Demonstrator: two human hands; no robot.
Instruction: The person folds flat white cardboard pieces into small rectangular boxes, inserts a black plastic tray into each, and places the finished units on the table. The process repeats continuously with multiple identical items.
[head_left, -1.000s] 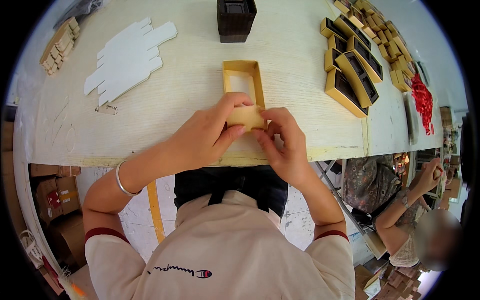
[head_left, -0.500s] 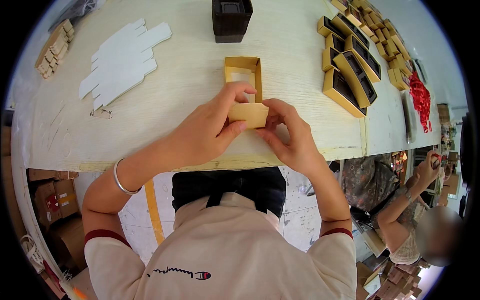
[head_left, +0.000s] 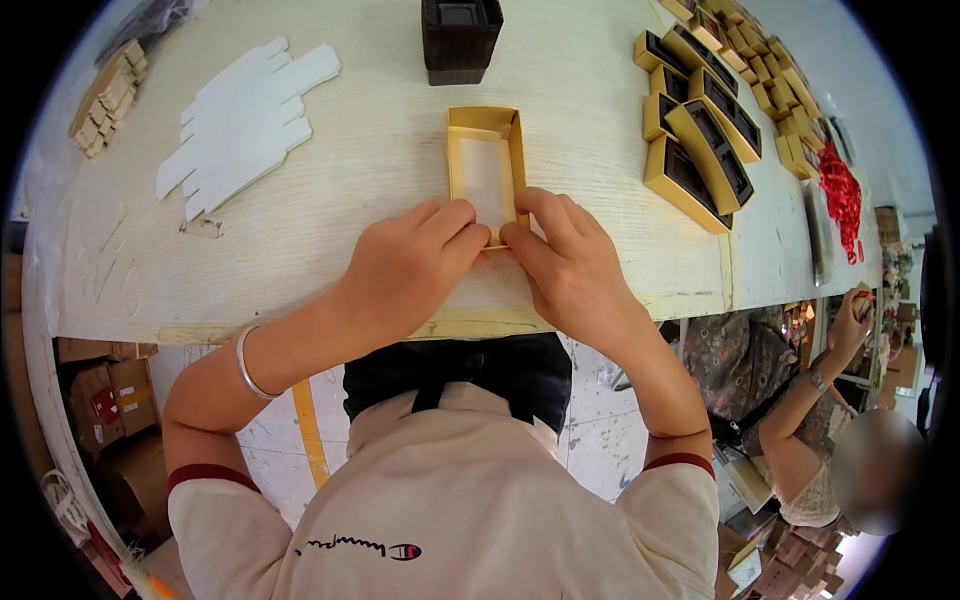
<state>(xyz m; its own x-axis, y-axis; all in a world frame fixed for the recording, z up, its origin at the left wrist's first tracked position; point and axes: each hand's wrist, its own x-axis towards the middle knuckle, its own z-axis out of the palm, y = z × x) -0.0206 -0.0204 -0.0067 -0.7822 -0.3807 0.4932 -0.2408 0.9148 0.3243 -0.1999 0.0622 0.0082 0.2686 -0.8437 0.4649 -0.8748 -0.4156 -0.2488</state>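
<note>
A shallow gold cardboard box [head_left: 486, 170] with a white inner floor lies open side up on the table in front of me. My left hand [head_left: 415, 258] pinches the box's near left corner, its fingertips over the near wall. At the near right corner, my right hand [head_left: 568, 250] grips the wall with thumb and bent fingers. The near end of the box is partly hidden by my fingers. Straight beyond it stands a stack of dark plastic trays [head_left: 460, 42].
Flat white card blanks [head_left: 245, 130] lie at the left, with a bundle of small folded card pieces [head_left: 108, 98] beyond. Gold boxes with dark inserts [head_left: 695, 130] are piled at the right, near red ribbons [head_left: 840, 200]. Another person [head_left: 800, 440] is at the lower right.
The raised flap at the box's near end has been folded down into it. Both hands have shifted to the near corners, and the box lies flatter.
</note>
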